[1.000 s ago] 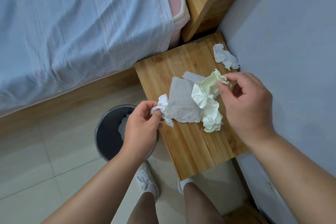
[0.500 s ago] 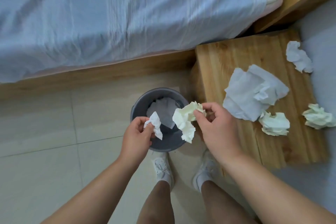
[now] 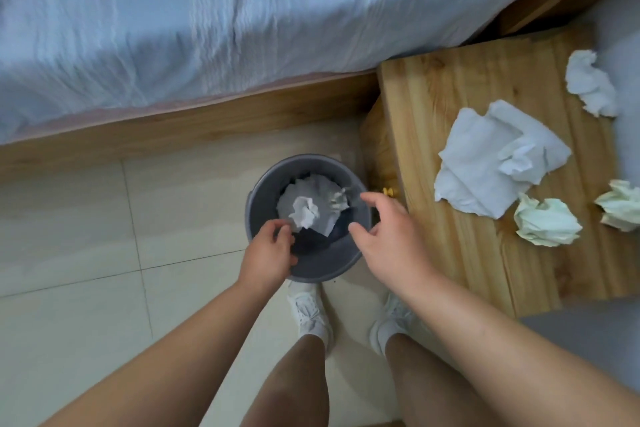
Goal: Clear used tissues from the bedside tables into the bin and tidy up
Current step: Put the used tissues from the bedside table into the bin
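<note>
Grey bin [image 3: 332, 269], tissues [image 3: 491, 163] on bedside table [image 3: 450, 253], left hand [image 3: 272, 253], right hand [image 3: 384, 236] fingers slack, empty

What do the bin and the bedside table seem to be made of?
The bin looks like grey plastic, smooth and matt, with a thin moulded rim. The bedside table looks like light wood: grain lines and knots show, though it might be veneer.

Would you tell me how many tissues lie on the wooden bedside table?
4: crumpled white tissue at the far edge, large flat white sheet mid-table, pale green ball nearer, second green ball cut off at right; more may be off-frame.
</note>
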